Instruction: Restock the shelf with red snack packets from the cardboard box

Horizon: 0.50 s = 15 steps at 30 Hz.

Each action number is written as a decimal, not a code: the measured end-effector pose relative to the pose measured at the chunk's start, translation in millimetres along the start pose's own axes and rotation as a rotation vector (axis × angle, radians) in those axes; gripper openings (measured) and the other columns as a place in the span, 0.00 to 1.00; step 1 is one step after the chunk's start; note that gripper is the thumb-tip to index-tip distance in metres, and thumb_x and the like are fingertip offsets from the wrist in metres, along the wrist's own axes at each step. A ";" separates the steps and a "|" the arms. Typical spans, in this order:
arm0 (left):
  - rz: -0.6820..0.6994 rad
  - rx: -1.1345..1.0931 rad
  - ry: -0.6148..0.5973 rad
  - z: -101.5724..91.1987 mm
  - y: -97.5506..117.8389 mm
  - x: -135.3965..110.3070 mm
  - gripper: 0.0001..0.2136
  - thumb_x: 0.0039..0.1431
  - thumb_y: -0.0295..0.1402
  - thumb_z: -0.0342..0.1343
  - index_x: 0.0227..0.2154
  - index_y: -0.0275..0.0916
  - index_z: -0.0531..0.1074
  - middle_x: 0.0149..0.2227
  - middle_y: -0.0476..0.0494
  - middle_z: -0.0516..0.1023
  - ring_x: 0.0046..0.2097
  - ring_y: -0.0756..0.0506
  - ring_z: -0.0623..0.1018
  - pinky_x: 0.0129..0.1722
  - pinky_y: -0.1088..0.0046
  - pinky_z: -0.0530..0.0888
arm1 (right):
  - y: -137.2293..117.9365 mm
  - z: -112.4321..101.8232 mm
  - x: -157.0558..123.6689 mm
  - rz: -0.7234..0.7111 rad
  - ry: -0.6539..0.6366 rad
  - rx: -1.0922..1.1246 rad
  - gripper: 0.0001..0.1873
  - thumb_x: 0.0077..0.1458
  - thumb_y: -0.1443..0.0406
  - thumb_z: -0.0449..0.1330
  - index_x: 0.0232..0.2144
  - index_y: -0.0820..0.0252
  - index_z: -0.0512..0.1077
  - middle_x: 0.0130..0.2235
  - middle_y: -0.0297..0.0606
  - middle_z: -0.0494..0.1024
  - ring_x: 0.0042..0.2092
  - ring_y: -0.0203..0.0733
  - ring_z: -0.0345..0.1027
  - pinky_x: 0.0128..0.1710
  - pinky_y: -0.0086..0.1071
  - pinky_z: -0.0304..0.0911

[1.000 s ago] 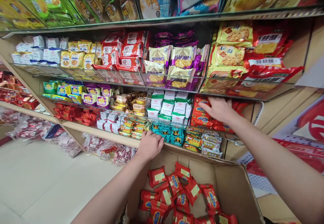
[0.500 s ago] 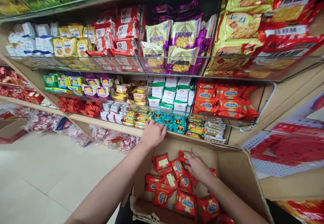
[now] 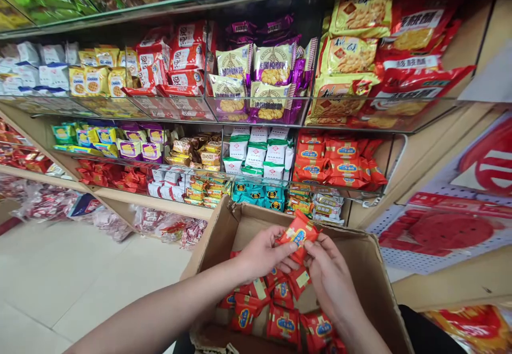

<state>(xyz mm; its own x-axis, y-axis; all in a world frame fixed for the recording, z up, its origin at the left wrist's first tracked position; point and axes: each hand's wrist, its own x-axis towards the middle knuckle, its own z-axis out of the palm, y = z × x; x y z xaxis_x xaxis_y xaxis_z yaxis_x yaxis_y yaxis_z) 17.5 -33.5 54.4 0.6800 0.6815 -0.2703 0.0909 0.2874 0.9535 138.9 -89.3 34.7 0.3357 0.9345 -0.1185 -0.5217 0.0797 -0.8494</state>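
Note:
A red snack packet with a blue and yellow label is held between both hands above an open cardboard box. My left hand grips its left side, thumb on the front. On the right edge, the thumb and fingers of my right hand pinch it. Below them in the box lie several loose packets of the same red kind, some label up and some turned over. My wrists hide part of the pile.
Behind the box, a glass-fronted shelf holds stacked snacks, with matching red packets at its right. Bagged goods lie under the lowest shelf. A perforated panel with red hanging goods stands at the right. Pale floor tiles stretch left.
My left hand has left the box's far edge and come to the packet. My right hand has lifted a red packet out of the pile. The view has shifted slightly.

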 end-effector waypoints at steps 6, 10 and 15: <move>0.014 0.046 0.009 -3.9 -6.6 3.8 0.19 0.41 0.45 0.61 0.31 0.36 0.64 0.23 0.51 0.73 0.25 0.51 0.74 0.24 0.78 0.66 | 1.7 -12.0 4.0 -0.017 0.076 -0.058 0.12 0.43 0.58 0.62 0.30 0.57 0.67 0.29 0.30 0.72 0.31 0.36 0.65 0.32 0.29 0.61; 0.020 0.021 -0.047 -5.9 -12.7 1.3 0.19 0.40 0.43 0.62 0.29 0.36 0.63 0.22 0.52 0.71 0.25 0.52 0.72 0.26 0.77 0.66 | 5.0 -9.3 3.2 0.087 0.101 0.133 0.12 0.44 0.57 0.60 0.23 0.57 0.62 0.24 0.28 0.68 0.27 0.36 0.63 0.29 0.30 0.61; 0.125 0.049 -0.086 -9.6 -11.5 -1.4 0.20 0.42 0.39 0.62 0.38 0.37 0.66 0.32 0.50 0.71 0.34 0.52 0.70 0.35 0.76 0.66 | 20.9 -17.2 6.3 -0.134 0.026 -0.422 0.17 0.46 0.55 0.58 0.17 0.59 0.61 0.19 0.27 0.60 0.22 0.31 0.54 0.21 0.25 0.53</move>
<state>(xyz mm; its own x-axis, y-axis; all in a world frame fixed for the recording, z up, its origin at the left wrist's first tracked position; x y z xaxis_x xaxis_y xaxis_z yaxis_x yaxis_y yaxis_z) 8.5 -31.3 42.6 0.7480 0.6491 -0.1383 0.0353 0.1692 0.9849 143.6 -87.8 7.3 0.4009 0.9161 -0.0010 -0.1081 0.0463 -0.9931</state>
